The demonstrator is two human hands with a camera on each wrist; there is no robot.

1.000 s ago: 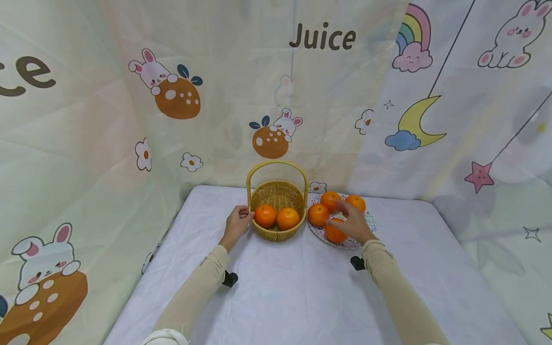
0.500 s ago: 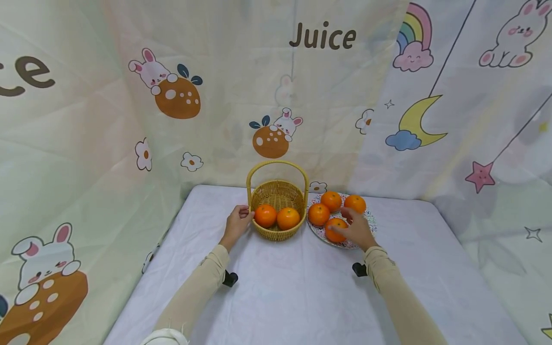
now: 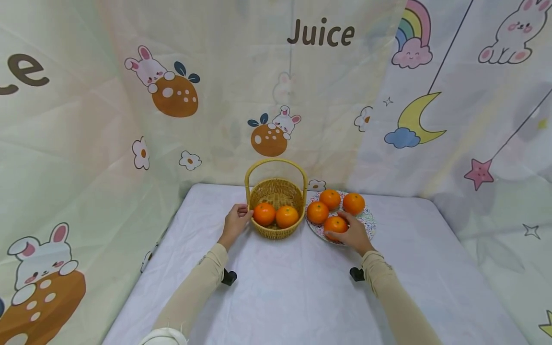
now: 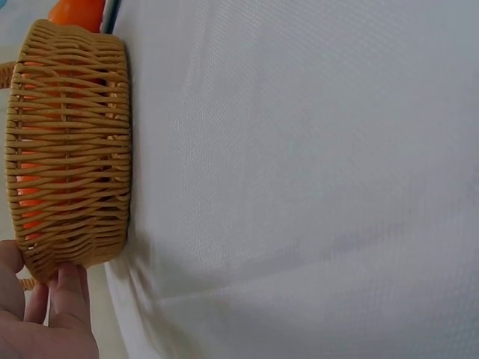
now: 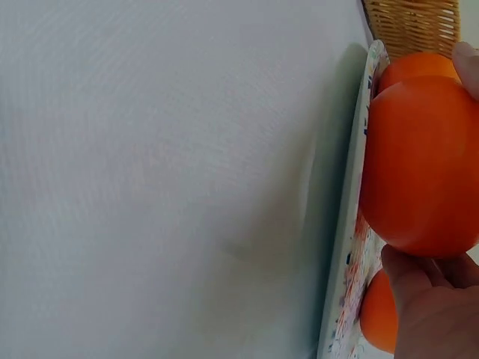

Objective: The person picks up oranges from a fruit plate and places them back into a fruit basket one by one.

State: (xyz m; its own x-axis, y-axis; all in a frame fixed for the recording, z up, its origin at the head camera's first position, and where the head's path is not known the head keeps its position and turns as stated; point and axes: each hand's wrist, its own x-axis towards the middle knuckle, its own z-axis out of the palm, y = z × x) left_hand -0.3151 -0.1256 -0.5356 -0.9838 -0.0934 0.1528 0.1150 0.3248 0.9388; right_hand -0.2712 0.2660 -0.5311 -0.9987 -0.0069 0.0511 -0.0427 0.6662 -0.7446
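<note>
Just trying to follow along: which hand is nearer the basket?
The left hand, holding the basket at its left; the right hand is beyond its right side, around an orange.

The basket [image 4: 71, 142] is woven from thin strands that look like wicker, its wall ridged and gapped, with a faint sheen; its handle [image 3: 276, 160] looks tightly wrapped in similar material. The oranges [image 5: 423, 164] have smooth skins with a light gloss. The plate [image 5: 349, 217] looks smooth and hard, ceramic or plastic, which cannot be told. The tablecloth [image 4: 299, 164] is matt fabric with a fine weave and shallow creases. The backdrop [image 3: 224, 96] is wrinkled, printed cloth, and the sleeves [image 3: 185, 292] are matt cloth.
</note>
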